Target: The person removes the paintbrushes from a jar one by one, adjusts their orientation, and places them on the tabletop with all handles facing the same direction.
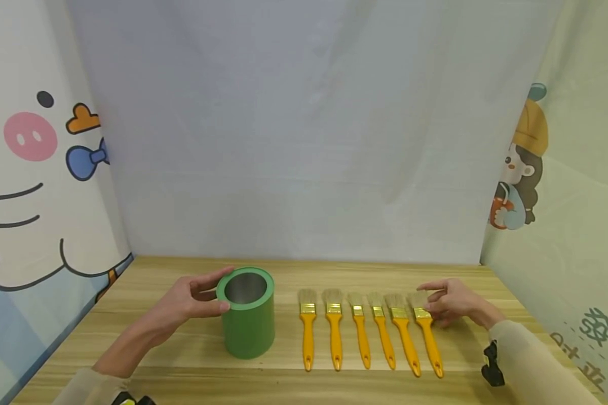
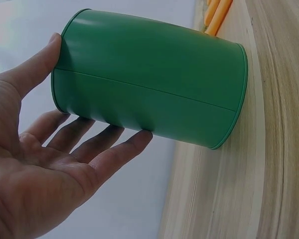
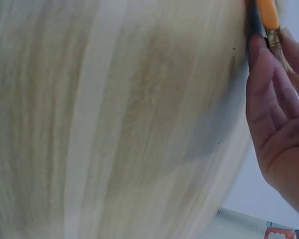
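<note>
A green can (image 1: 249, 332) with a dark hollow inside stands upright on the wooden table. My left hand (image 1: 195, 298) holds it from the left, the thumb and index finger at its rim. The left wrist view shows the fingertips (image 2: 142, 137) against the can's side. To the right, several yellow-handled paintbrushes lie in a row, bristles pointing away from me. My right hand (image 1: 453, 304) is at the rightmost paintbrush (image 1: 429, 340), thumb and fingers on either side of its metal band and bristles. In the right wrist view this paintbrush (image 3: 269, 15) shows only partly.
The other brushes, such as the leftmost paintbrush (image 1: 308, 332), lie side by side between the can and my right hand. Behind the wooden table (image 1: 182, 371) hangs a pale cloth (image 1: 304, 140). Cartoon-printed cloths (image 1: 40, 214) flank both sides.
</note>
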